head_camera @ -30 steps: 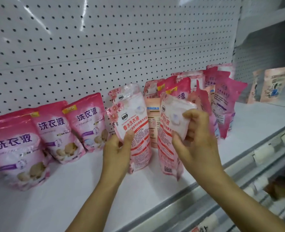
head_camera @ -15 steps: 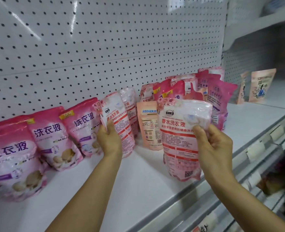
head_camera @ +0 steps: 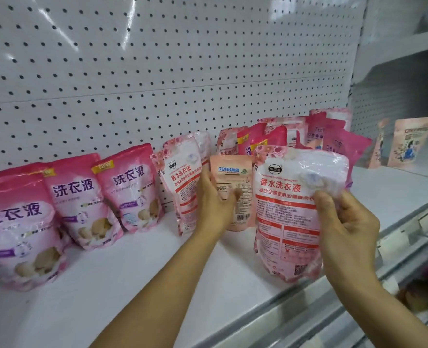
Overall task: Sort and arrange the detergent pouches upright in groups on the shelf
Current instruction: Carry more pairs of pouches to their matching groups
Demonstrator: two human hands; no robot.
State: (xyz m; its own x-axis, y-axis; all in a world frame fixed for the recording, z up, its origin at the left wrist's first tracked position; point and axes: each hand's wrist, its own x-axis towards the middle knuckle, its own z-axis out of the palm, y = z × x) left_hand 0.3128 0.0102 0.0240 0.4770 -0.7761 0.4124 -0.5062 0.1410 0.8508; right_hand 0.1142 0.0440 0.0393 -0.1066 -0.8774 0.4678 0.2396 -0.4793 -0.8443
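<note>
Now the right hand (head_camera: 346, 237) pinches a light pink pouch (head_camera: 290, 212) with curled fingers (head_camera: 323, 204), low over the front of the shelf (head_camera: 132, 285). Left hand (head_camera: 214, 202) – thumb out – touches a small peach pouch (head_camera: 233, 187) and another light pink pouch (head_camera: 182, 182). Three dark pink pouches (head_camera: 74, 197) stand further left.

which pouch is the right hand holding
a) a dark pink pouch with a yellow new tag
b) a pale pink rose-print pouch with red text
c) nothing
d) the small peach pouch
b: the right hand grips the pale pink rose-print pouch by its right edge, at the front of the shelf.
</note>
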